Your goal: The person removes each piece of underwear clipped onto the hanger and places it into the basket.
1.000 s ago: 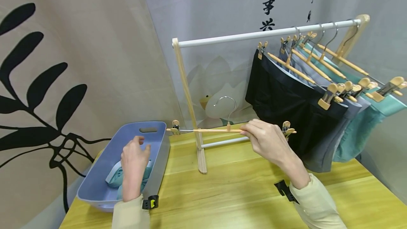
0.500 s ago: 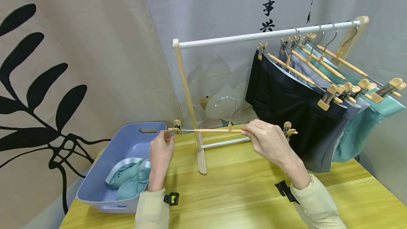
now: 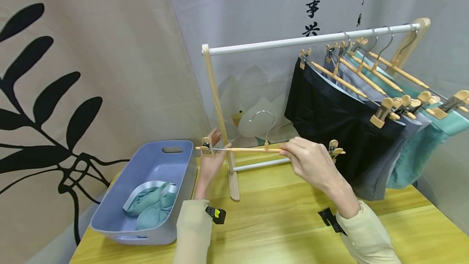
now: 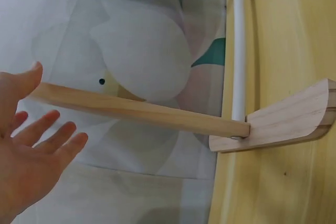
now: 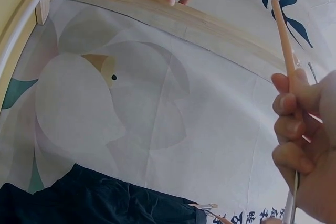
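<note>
My right hand grips the bar of a clip hanger, held level above the table with its metal hook upward. In the right wrist view, the fingers of my right hand are curled round the hanger bar. Both clips of this hanger bear no cloth. My left hand is behind its left clip, near the rack's left post; contact with the clip cannot be made out. Seen from the left wrist, the fingers of my left hand are spread and hold nothing. A crumpled teal garment lies in the basket.
A blue-grey basket stands at the left of the wooden table. Behind the hands rises a rack with a white rail. At its right end hang black shorts, with grey and teal garments behind them on clip hangers.
My left hand has moved right from over the basket to behind the hanger's left clip, its fingers now spread upward. My right hand and the hanger have hardly moved.
</note>
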A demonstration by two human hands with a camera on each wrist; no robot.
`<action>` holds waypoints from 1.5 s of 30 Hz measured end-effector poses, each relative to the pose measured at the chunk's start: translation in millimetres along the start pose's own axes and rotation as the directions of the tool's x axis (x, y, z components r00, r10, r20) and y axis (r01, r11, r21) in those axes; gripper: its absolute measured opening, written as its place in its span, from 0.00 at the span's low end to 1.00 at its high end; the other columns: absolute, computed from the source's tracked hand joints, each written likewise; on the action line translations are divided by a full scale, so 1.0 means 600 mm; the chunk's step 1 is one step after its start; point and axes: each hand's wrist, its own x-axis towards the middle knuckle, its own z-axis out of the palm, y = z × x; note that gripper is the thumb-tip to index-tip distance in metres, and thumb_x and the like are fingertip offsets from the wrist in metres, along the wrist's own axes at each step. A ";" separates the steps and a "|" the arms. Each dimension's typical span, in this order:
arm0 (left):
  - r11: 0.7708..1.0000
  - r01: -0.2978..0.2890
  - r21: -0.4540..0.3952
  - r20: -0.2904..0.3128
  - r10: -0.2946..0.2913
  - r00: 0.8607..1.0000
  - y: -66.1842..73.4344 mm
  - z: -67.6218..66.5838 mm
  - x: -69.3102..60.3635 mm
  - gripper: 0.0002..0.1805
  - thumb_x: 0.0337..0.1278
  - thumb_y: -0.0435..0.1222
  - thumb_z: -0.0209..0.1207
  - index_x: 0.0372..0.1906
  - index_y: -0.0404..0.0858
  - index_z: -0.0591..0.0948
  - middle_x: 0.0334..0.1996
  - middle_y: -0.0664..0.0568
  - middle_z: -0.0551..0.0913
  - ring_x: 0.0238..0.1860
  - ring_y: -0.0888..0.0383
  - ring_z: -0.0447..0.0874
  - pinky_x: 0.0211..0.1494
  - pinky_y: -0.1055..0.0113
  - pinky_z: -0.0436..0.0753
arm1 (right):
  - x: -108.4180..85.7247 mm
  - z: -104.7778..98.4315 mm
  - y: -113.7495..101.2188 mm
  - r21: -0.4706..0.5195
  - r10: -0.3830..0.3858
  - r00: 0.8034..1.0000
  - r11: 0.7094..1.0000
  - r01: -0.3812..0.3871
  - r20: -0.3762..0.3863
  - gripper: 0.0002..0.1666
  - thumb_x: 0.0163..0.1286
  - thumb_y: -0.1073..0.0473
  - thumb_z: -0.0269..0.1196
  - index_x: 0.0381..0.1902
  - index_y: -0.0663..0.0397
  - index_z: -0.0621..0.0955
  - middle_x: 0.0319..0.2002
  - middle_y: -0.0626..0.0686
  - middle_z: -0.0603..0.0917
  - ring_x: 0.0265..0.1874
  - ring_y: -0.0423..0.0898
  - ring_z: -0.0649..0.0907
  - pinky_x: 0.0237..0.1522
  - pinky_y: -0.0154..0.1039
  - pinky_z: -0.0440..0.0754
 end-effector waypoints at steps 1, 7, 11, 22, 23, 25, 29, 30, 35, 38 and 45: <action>1.000 -0.005 -0.004 0.000 0.005 1.000 -0.008 0.003 0.004 0.34 0.55 0.29 0.62 0.67 0.34 0.64 0.61 0.32 0.71 0.65 0.37 0.69 0.65 0.42 0.69 | 0.001 -0.001 0.000 -0.005 -0.003 1.000 1.000 0.003 0.002 0.06 0.53 0.67 0.69 0.31 0.56 0.85 0.24 0.47 0.83 0.19 0.35 0.74 0.19 0.26 0.70; 0.999 -0.019 0.045 0.034 0.018 0.999 -0.013 0.009 0.016 0.28 0.61 0.31 0.57 0.65 0.35 0.65 0.56 0.32 0.75 0.60 0.38 0.74 0.62 0.45 0.74 | 0.008 -0.007 0.000 -0.049 -0.037 0.999 0.998 0.036 -0.014 0.02 0.60 0.63 0.66 0.28 0.56 0.84 0.22 0.47 0.82 0.19 0.37 0.75 0.19 0.29 0.73; 0.989 -0.059 0.138 0.021 0.056 0.998 -0.017 0.016 0.020 0.24 0.62 0.26 0.54 0.63 0.31 0.66 0.52 0.31 0.77 0.55 0.37 0.78 0.58 0.49 0.78 | 0.014 -0.013 -0.001 -0.072 -0.054 0.998 0.996 0.052 -0.026 0.05 0.62 0.62 0.65 0.27 0.57 0.83 0.22 0.48 0.82 0.21 0.38 0.77 0.19 0.31 0.74; 0.905 -0.203 0.375 -0.041 0.234 0.971 -0.038 0.031 0.025 0.23 0.58 0.25 0.56 0.58 0.28 0.67 0.42 0.32 0.81 0.43 0.39 0.85 0.47 0.54 0.84 | 0.038 -0.075 -0.025 -0.216 -0.012 0.999 0.976 0.004 -0.037 0.03 0.58 0.64 0.66 0.29 0.60 0.84 0.22 0.51 0.80 0.19 0.43 0.76 0.14 0.33 0.70; 0.909 -0.202 0.365 -0.037 0.231 0.972 -0.039 0.032 0.025 0.22 0.58 0.24 0.55 0.58 0.28 0.67 0.43 0.32 0.81 0.43 0.39 0.85 0.47 0.53 0.84 | 0.041 -0.083 -0.026 -0.231 -0.017 0.999 0.973 0.006 -0.046 0.03 0.58 0.65 0.66 0.29 0.60 0.84 0.22 0.51 0.80 0.19 0.43 0.77 0.14 0.34 0.70; 0.914 -0.183 0.363 -0.036 0.210 0.977 -0.039 0.033 0.025 0.23 0.58 0.24 0.55 0.59 0.28 0.67 0.44 0.33 0.81 0.44 0.40 0.85 0.48 0.53 0.84 | 0.046 -0.097 -0.027 -0.251 -0.022 0.998 0.968 0.006 -0.059 0.03 0.60 0.64 0.65 0.29 0.60 0.84 0.21 0.52 0.80 0.19 0.45 0.78 0.13 0.36 0.71; 0.921 -0.126 0.368 -0.035 0.149 0.988 -0.035 0.034 0.024 0.25 0.58 0.24 0.55 0.62 0.30 0.66 0.46 0.35 0.81 0.46 0.41 0.84 0.50 0.53 0.83 | 0.056 -0.119 -0.028 -0.306 -0.020 0.997 0.952 -0.002 -0.070 0.04 0.60 0.64 0.64 0.29 0.59 0.83 0.21 0.52 0.80 0.20 0.47 0.79 0.11 0.39 0.69; 0.919 -0.117 0.376 -0.034 0.140 0.990 -0.034 0.034 0.023 0.25 0.59 0.24 0.55 0.62 0.31 0.66 0.47 0.35 0.81 0.46 0.41 0.84 0.51 0.54 0.83 | 0.059 -0.124 -0.027 -0.320 -0.015 0.997 0.947 -0.008 -0.069 0.04 0.60 0.64 0.64 0.29 0.60 0.83 0.21 0.52 0.80 0.20 0.47 0.79 0.11 0.39 0.69; 0.915 -0.100 0.390 -0.040 0.126 0.991 -0.031 0.035 0.022 0.25 0.59 0.24 0.55 0.62 0.32 0.66 0.47 0.37 0.81 0.47 0.43 0.84 0.51 0.55 0.83 | 0.069 -0.139 -0.027 -0.376 0.012 0.999 0.926 -0.029 -0.047 0.05 0.62 0.64 0.63 0.29 0.61 0.83 0.19 0.53 0.79 0.19 0.48 0.78 0.10 0.38 0.66; 0.917 -0.095 0.387 -0.043 0.121 0.992 -0.032 0.036 0.022 0.25 0.59 0.25 0.55 0.61 0.33 0.67 0.47 0.37 0.81 0.47 0.43 0.84 0.51 0.55 0.83 | 0.075 -0.140 -0.026 -0.382 0.040 0.999 0.923 -0.050 -0.034 0.05 0.62 0.64 0.63 0.29 0.61 0.83 0.18 0.52 0.78 0.17 0.48 0.75 0.10 0.36 0.62; 0.907 -0.101 0.409 -0.058 0.136 0.989 -0.034 0.035 0.021 0.24 0.59 0.25 0.56 0.61 0.33 0.67 0.47 0.37 0.81 0.46 0.43 0.84 0.51 0.53 0.83 | 0.102 -0.126 -0.015 -0.394 0.114 0.993 0.912 -0.113 -0.021 0.07 0.64 0.63 0.62 0.29 0.61 0.84 0.17 0.54 0.78 0.15 0.50 0.74 0.09 0.38 0.61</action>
